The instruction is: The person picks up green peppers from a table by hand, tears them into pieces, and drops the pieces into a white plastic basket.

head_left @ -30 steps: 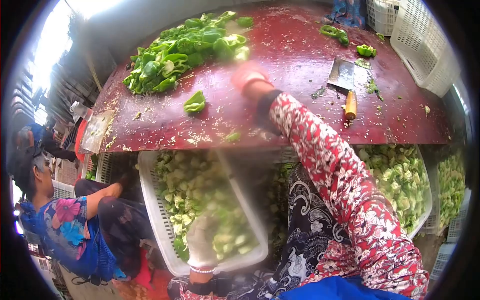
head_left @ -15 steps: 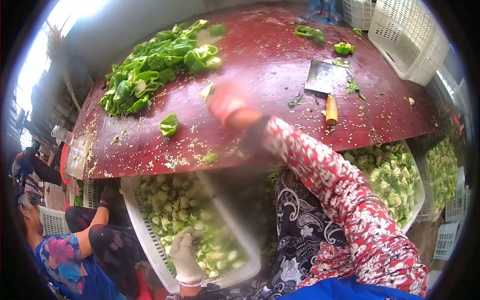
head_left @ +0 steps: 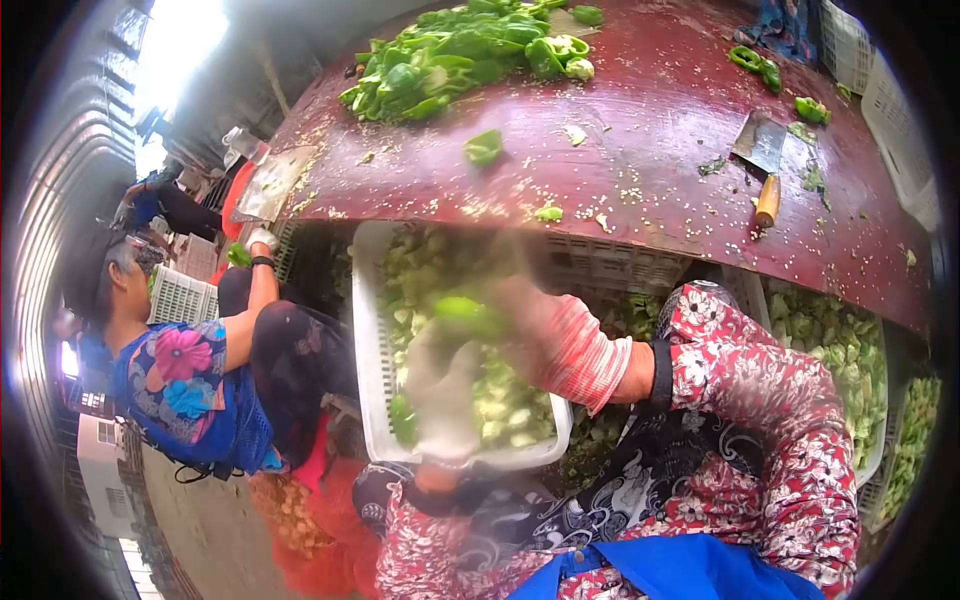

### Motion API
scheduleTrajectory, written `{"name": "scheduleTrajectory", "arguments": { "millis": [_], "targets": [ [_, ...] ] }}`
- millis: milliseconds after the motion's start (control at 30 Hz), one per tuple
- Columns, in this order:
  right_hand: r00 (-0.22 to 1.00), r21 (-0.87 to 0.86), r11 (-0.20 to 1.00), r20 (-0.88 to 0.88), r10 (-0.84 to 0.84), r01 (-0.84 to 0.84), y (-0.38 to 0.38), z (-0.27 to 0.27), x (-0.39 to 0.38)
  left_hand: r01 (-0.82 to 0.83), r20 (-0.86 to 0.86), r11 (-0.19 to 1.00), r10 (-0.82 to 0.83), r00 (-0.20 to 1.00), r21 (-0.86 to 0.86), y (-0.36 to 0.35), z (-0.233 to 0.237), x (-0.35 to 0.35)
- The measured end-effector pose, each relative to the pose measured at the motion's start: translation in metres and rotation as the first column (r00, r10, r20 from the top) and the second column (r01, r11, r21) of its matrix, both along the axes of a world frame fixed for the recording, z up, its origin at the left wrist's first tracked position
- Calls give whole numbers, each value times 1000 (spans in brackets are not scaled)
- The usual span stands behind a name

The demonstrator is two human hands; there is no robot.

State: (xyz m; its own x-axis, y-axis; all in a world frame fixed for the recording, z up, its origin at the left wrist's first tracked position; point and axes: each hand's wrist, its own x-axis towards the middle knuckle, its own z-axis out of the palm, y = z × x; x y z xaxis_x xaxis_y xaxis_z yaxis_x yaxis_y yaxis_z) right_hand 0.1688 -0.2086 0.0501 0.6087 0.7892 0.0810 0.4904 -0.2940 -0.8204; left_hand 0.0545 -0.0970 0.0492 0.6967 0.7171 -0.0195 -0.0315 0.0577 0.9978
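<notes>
Over a white plastic crate (head_left: pixel 365 350), both my gloved hands come close together, smeared by motion. A bright green pepper (head_left: pixel 468 314) shows between them. My left hand (head_left: pixel 443 385), in a white glove, has its fingers closed around the pepper's lower side. My right hand (head_left: pixel 555 340), in a pink-red knit glove, comes in from the right with its blurred fingertips beside the pepper; whether they grip it I cannot tell. Pale green chunks (head_left: pixel 505 400) fill the crate beneath the hands.
A heap of green peppers (head_left: pixel 450 55) lies on the red table (head_left: pixel 640 120), strewn with seeds. A cleaver (head_left: pixel 762 150) with a wooden handle rests at the right. Another crate of pale pieces (head_left: pixel 835 350) stands right. A co-worker (head_left: pixel 185 370) sits at left beside a red net sack (head_left: pixel 320 540).
My right hand has come back from the tabletop to above the crate. My left hand has risen from the crate's contents, and a green pepper is now between the hands. The view has turned left.
</notes>
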Motion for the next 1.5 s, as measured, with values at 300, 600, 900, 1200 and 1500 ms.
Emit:
{"name": "scheduleTrajectory", "arguments": {
  "millis": [300, 600, 900, 1200, 1500],
  "targets": [
    [916, -75, 972, 326, 235, -222, -7, 2, -8, 71, -296, 673, 227, 928, 737, 22, -26, 2],
    [949, 20, 976, 240, 206, -217, -8, -16, -6, -23, -206, 563, 340, 918, 826, 16, -56, 27],
    [998, 136, 991, -49, 27, -20, 12, -35, -8, -102, -40, 381, 347, 937, 919, 10, -53, 30],
    [966, 177, 978, 251, 61, -108, 30, -109, 0, 110, -173, 288, 202, 964, 951, 65, -121, 5],
    [986, 268, 955, 135, 94, -128, 28, -45, -28, -72, -335, 905, 228, 914, 420, 33, -54, -13]
  ]
}}
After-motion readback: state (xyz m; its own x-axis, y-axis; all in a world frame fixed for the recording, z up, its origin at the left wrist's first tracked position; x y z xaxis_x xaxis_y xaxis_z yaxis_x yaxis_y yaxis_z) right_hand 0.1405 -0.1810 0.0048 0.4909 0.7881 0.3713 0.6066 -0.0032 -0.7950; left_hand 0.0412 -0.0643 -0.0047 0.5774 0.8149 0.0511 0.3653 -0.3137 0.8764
